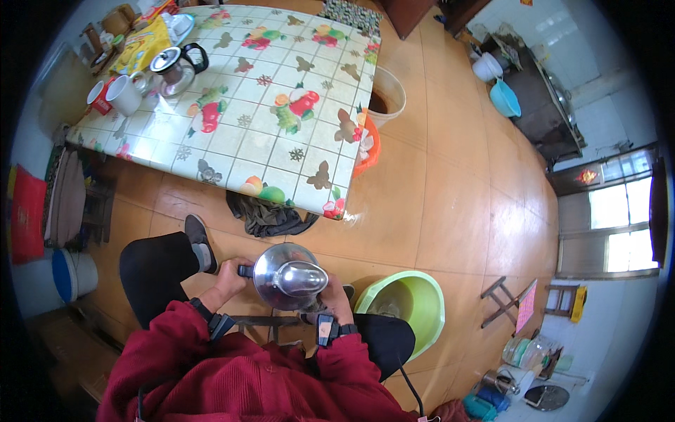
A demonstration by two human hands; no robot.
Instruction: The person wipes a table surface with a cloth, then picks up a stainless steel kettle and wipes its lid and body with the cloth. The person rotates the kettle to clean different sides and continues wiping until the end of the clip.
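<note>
A shiny stainless-steel pitcher-like vessel [287, 275] with a dark side handle [245, 271] is held in front of me, between my knees. My left hand [232, 278] is closed around the handle. At the vessel's opposite side is my right hand [334, 294], pressed against the metal; its fingertips are hidden behind the vessel. A rounded bright metal part [301, 278] lies across the vessel's top, towards the right hand. Just right of my right knee stands a light green plastic basin [435, 316], with some liquid visible inside.
Ahead is a table with a fruit-patterned cloth [248, 140], bearing a glass teapot [176, 79] and white cups [124, 96]. Dark fabric [269, 213] lies under its near edge. A bucket [393, 97] and an orange bag [370, 147] flank it. A folding stool [509, 303] stands right.
</note>
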